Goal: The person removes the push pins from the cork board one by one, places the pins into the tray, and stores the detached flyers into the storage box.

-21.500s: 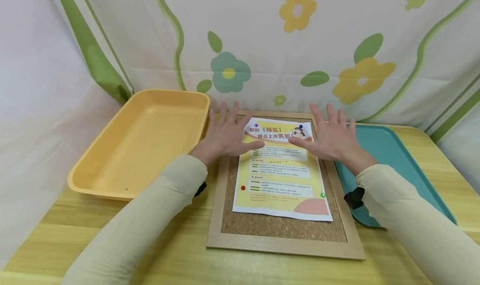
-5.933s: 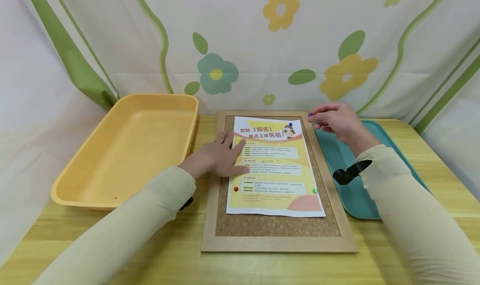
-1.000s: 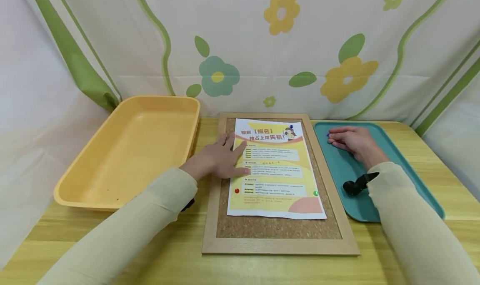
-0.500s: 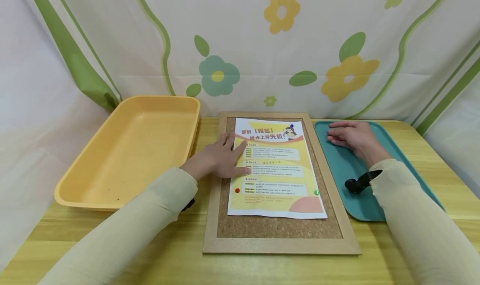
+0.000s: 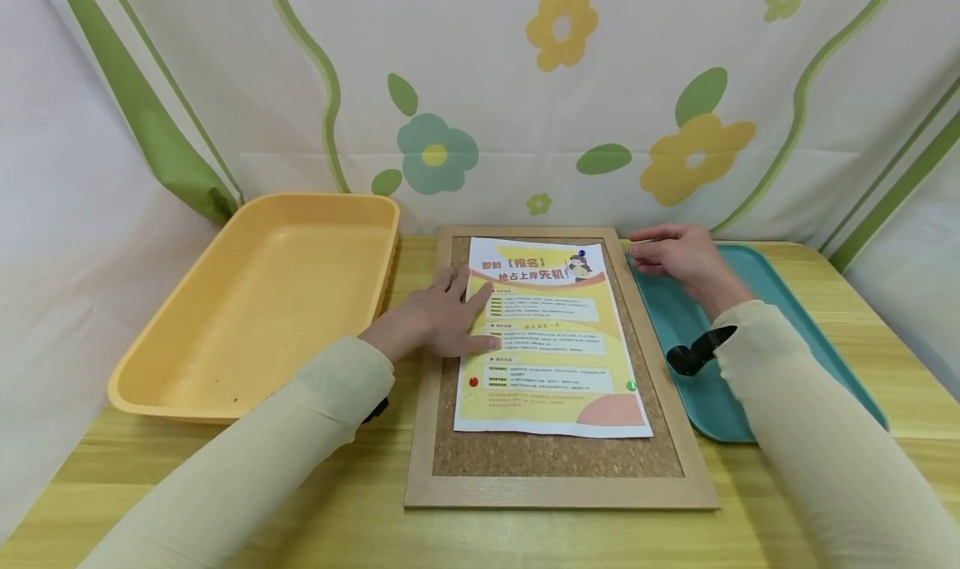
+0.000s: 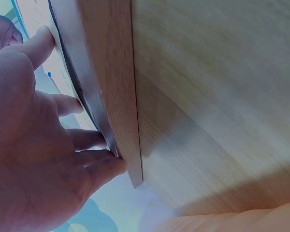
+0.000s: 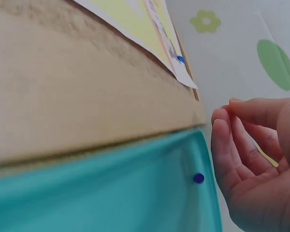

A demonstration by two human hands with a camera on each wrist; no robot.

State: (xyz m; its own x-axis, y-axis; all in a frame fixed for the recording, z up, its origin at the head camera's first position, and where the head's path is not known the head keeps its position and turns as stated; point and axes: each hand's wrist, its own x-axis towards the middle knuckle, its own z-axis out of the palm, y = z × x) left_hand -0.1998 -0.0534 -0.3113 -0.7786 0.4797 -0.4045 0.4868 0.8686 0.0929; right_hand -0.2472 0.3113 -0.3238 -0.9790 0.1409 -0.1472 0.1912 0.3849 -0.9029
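A printed paper sheet [image 5: 555, 365] lies on a wood-framed corkboard [image 5: 555, 491]. Three pushpins show on it: a blue pushpin [image 5: 582, 253] near the top right corner, a red pushpin [image 5: 473, 381] low on the left and a green pushpin [image 5: 631, 386] low on the right. My left hand [image 5: 442, 315] rests with spread fingers on the sheet's left edge and the frame. Over the teal tray's far left corner hovers my right hand [image 5: 686, 261], its fingers loosely bent and nothing visible between them. Below it, a purple pushpin [image 7: 198, 178] lies in the tray.
The teal tray [image 5: 720, 402] stands right beside the board. A deep yellow tray [image 5: 262, 302] sits to the board's left, with a few small dark specks in it. Behind the wooden table [image 5: 337, 502] hangs a flowered curtain [image 5: 517, 86].
My right hand has let go of the purple pushpin in the teal tray, then lifted and moved left towards the board's top right corner. The left hand has stayed in place.
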